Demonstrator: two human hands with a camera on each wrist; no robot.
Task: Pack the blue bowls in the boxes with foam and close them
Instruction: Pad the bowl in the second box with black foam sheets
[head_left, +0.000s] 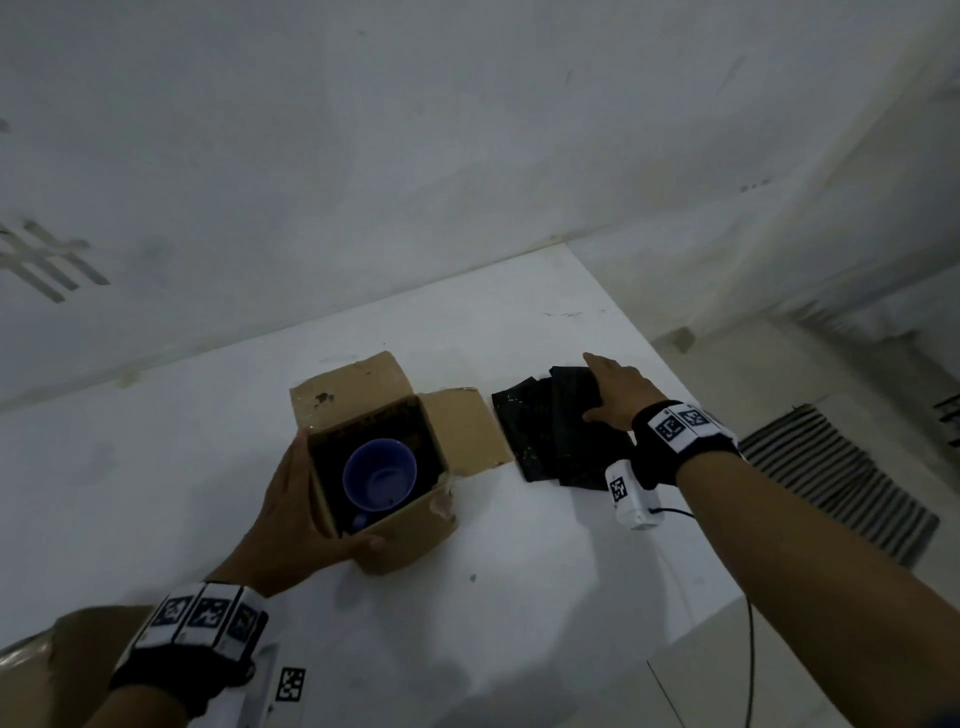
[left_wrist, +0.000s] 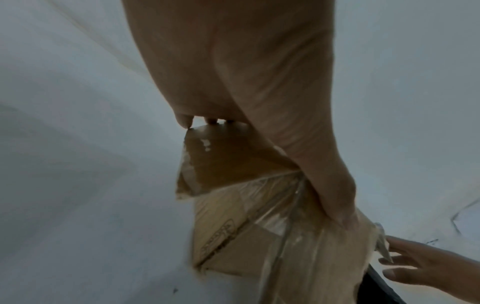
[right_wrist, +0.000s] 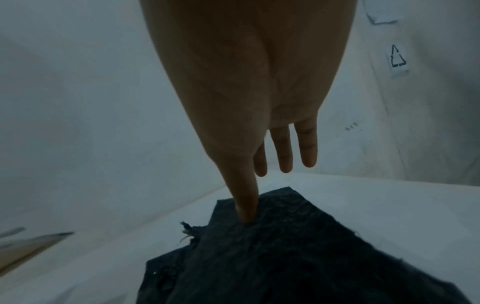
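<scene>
An open cardboard box (head_left: 410, 535) stands mid-table, lined with black foam, and a blue bowl (head_left: 379, 475) sits upright inside it. My left hand (head_left: 304, 501) grips the box's near-left corner, fingers up the left wall and thumb across the near face. The left wrist view shows my left hand's (left_wrist: 246, 82) fingers hooked over the box's (left_wrist: 223, 164) upper edge. To the right lie loose black foam pieces (head_left: 540, 431). My right hand (head_left: 610, 387) rests on them with straight fingers. In the right wrist view its thumb (right_wrist: 246, 205) presses the foam (right_wrist: 298, 246).
The box's far and right flaps (head_left: 467, 426) lie spread open, the right one reaching the foam. Another cardboard box (head_left: 52, 639) shows at the lower left corner. The white table's right edge (head_left: 691, 395) drops to a floor with a striped mat (head_left: 841, 483). A wall stands close behind.
</scene>
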